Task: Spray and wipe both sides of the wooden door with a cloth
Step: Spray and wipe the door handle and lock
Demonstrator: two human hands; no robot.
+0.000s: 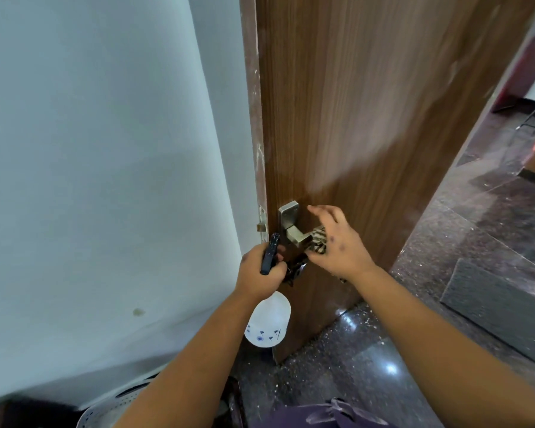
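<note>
The brown wooden door (368, 103) stands ajar in front of me, its edge toward the white wall. My left hand (260, 273) grips the black trigger head of a white spray bottle (269, 322) that hangs below my fist, just beside the door edge. My right hand (337, 242) holds a striped brown cloth (317, 240) against the metal lever handle (294, 231), with the fingers spread above it. A key bunch (295, 268) hangs from the lock beneath the handle.
A white wall (105, 180) fills the left. Dark speckled polished floor (368, 366) lies to the right, with a dark mat (501, 304) beyond the door. A white perforated basket (118, 406) sits at the bottom left by my legs.
</note>
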